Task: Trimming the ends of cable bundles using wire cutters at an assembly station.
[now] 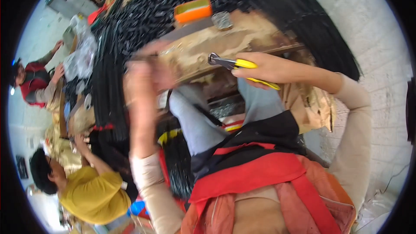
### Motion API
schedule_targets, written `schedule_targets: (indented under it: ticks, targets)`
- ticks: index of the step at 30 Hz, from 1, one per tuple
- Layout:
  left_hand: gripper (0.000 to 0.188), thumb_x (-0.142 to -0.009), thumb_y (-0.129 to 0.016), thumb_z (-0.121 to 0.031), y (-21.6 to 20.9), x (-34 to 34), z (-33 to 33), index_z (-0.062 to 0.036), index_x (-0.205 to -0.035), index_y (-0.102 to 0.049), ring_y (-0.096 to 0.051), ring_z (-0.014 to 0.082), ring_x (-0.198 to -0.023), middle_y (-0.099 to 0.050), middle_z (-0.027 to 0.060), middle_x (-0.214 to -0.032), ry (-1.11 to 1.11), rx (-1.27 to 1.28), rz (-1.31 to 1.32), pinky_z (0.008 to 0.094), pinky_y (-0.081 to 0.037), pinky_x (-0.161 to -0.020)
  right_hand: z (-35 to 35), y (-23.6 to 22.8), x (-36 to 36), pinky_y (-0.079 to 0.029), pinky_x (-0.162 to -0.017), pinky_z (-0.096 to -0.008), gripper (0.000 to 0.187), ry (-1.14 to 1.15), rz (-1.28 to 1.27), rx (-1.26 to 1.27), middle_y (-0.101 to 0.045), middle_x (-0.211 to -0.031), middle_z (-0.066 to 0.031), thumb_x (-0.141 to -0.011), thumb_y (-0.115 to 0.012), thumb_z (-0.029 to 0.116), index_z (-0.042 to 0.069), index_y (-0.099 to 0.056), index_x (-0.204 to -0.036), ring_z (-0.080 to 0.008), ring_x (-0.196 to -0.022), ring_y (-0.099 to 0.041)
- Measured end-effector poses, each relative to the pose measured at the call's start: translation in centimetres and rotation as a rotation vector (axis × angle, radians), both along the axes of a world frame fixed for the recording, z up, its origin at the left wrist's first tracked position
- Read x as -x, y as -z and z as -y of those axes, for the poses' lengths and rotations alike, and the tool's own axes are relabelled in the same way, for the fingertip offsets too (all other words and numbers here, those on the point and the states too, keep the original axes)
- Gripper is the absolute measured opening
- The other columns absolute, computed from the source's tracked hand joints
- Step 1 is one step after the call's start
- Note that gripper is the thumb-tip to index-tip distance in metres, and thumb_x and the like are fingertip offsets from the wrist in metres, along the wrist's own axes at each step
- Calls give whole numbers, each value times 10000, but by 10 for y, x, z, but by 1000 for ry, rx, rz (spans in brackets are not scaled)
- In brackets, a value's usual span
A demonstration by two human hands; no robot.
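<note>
My right hand (271, 67) is closed round a pair of pliers (225, 62) with yellow handles. The metal jaws point left, over the near edge of a worn wooden bench (242, 32). To the left, my left hand (149, 76) is raised by the bench's left end, close to the black strips. Motion smears it so badly that its fingers, and anything in them, cannot be made out. A few tiny pale bits lie on the wood between the hands.
An orange tray (193, 16) and a small heap of silvery metal pieces (222, 21) sit at the bench's back. Black strips (143, 24) pile up behind; long bundles (310, 21) drape at right. Two people, one in a yellow shirt (93, 195), work at left near a plastic bag (81, 58).
</note>
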State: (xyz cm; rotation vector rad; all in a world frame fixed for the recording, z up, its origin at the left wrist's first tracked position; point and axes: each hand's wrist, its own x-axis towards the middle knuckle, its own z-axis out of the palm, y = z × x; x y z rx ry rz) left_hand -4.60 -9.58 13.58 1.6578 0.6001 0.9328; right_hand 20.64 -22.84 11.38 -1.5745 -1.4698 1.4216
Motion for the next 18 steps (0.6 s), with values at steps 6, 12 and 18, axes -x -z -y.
schedule_targets:
  ticks: [6,12,18]
  targets:
    - [463,-1025,-425,-370,-161,85,-67,11,-1278,-500,-257,43,-551,-294,-70,-653,-155,-83,425,205,-283,-548,-22,93,-77,-511,-698,-417,306,299,1029,-389,-594,-906,-179,-951,-545,289,42,-510,-1128,-299,-800,-620]
    - [549,-1004,-376,-520,-87,42,19,-19,-1083,-586,-286,24,-446,-320,-77,-555,-207,106,-112,218,-215,-399,-31,120,-116,-505,-778,-440,272,260,1284,-670,-569,-987,-172,-890,-585,248,53,-562,-1079,-351,-921,-578]
    - [458,-1043,-360,-398,96,103,39,-11,-1069,-604,-332,36,-474,-373,-50,-594,-111,246,-393,202,-246,-414,-5,113,-151,-533,-594,-387,151,493,1596,-518,-570,-902,-148,-824,-583,138,45,-550,-938,-300,-847,-599]
